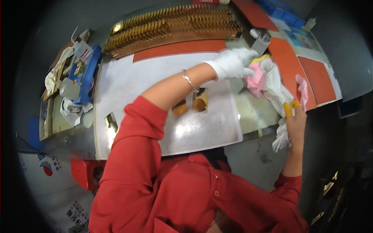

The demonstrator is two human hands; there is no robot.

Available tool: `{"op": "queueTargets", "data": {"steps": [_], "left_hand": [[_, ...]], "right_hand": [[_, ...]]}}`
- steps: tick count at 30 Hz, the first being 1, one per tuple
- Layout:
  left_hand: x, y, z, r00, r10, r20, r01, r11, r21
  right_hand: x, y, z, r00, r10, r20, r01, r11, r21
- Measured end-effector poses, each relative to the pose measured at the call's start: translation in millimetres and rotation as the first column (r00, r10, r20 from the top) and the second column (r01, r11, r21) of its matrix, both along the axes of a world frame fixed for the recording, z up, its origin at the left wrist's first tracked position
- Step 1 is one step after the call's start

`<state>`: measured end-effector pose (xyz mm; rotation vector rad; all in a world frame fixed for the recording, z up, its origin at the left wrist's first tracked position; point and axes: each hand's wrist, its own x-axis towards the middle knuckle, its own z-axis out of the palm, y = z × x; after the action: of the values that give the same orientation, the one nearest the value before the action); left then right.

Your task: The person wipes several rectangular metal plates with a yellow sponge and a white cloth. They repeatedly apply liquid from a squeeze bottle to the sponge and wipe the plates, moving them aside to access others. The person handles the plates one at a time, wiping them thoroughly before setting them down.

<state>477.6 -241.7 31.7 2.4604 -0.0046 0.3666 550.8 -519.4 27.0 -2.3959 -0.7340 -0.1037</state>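
My left hand (232, 64), in a white glove, reaches across to the right over the table. Its fingertips are blurred beside a pink cloth (255, 80), so its grip is unclear. Next to the pink cloth lies a crumpled white cloth (275, 83), with a bit of yellow behind it. My right hand (296, 120), bare with yellow finger cots, is closed on the lower end of this white cloth at the table's right front edge. A white glove (281, 136) hangs below the right hand. A clear bottle (261, 42) stands just beyond my left hand.
A long rack of gold-coloured thin pieces (175, 33) runs along the back. Small gold pieces (200, 101) lie on the white sheet (155, 73). At left stands a blue tray (88, 75) with bottles. Orange mats (319, 79) and another pink cloth (302, 90) are at right.
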Motion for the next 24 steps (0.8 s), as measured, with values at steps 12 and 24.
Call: {"op": "queueTargets", "data": {"steps": [12, 24], "left_hand": [[-173, 29, -66, 0.962, 0.272, -0.003, -0.244, 0.869, 0.429], [-159, 18, -83, 0.904, 0.428, -0.019, -0.388, 0.836, 0.389]], "right_hand": [[-67, 141, -31, 0.763, 0.617, -0.192, -0.646, 0.737, -0.197], [-66, 224, -58, 0.744, 0.663, -0.08, -0.644, 0.682, -0.347]]}}
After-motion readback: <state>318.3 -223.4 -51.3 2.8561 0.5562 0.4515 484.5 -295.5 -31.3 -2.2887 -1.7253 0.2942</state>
